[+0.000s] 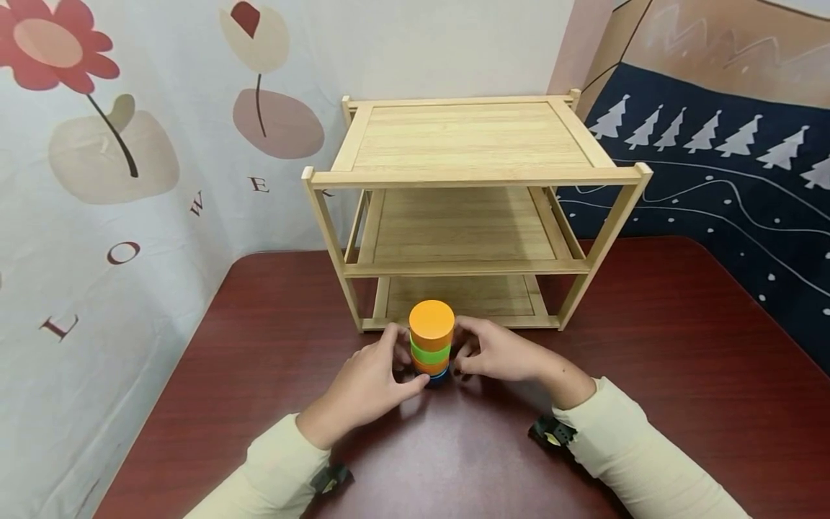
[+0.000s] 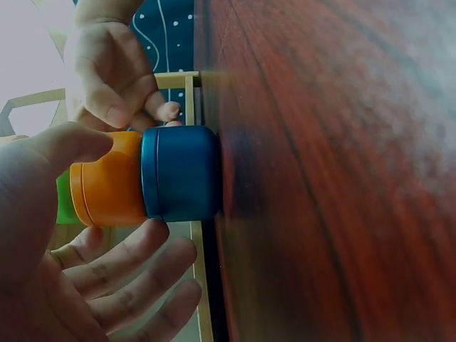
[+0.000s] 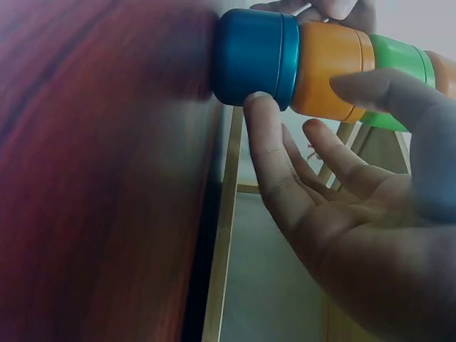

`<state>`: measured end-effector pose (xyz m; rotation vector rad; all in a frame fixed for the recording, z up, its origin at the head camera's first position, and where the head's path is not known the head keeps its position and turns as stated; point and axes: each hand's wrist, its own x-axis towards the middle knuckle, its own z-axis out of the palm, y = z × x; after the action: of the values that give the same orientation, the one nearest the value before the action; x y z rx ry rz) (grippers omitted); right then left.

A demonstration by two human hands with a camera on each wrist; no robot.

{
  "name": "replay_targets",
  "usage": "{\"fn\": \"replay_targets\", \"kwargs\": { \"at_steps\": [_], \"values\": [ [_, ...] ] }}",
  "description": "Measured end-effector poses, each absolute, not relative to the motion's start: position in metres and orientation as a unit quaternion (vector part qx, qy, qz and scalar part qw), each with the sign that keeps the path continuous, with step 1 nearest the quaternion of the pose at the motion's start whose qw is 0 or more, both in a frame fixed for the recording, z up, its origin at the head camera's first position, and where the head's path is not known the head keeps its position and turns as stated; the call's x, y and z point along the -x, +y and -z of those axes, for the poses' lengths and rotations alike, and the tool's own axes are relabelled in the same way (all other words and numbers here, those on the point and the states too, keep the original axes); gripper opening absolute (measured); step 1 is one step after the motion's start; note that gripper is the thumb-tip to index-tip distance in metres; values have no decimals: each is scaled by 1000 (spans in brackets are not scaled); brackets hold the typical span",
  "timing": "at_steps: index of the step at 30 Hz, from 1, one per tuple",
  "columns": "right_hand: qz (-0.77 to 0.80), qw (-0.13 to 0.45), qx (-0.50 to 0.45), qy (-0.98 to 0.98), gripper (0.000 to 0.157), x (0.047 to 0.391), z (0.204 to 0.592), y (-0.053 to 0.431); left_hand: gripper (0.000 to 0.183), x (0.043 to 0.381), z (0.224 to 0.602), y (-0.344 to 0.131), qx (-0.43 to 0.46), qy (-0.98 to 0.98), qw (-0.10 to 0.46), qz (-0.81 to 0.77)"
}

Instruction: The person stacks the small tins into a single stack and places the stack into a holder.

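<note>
Several small round tins stand upright in one stack on the table. On top is an orange tin point(image 1: 431, 322), with a green tin point(image 1: 431, 354) below it. Under those come a second orange tin point(image 2: 117, 178) and, at the bottom, a blue tin point(image 2: 184, 173). My left hand point(image 1: 369, 380) is at the stack's left side, its thumb across the lower orange tin in the left wrist view and its fingers spread loosely beside the blue one. From the right, my right hand point(image 1: 504, 351) cups towards the stack, one fingertip at the blue tin's edge.
Just behind the stack stands a three-tier wooden shelf point(image 1: 476, 176) on the dark red table point(image 1: 259, 317). A flower-printed cloth point(image 1: 194, 108) hangs at the left and back, and a navy cloth with white trees point(image 1: 707, 173) hangs at the right.
</note>
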<state>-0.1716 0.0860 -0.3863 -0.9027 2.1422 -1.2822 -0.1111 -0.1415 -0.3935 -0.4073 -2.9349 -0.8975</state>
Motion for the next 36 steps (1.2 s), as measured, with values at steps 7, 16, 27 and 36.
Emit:
{"fn": "replay_targets", "kwargs": {
  "at_steps": [7, 16, 27, 36],
  "values": [
    [442, 236, 336, 797, 46, 170, 392, 84, 59, 111, 395, -140, 145, -944, 24, 294],
    [411, 221, 336, 818, 48, 167, 392, 75, 56, 110, 394, -140, 147, -942, 25, 300],
    [362, 184, 344, 847, 50, 162, 390, 65, 53, 110, 393, -141, 151, -939, 19, 309],
    [320, 126, 349, 872, 57, 161, 395, 61, 51, 110, 393, -142, 158, -936, 15, 313]
  ]
}}
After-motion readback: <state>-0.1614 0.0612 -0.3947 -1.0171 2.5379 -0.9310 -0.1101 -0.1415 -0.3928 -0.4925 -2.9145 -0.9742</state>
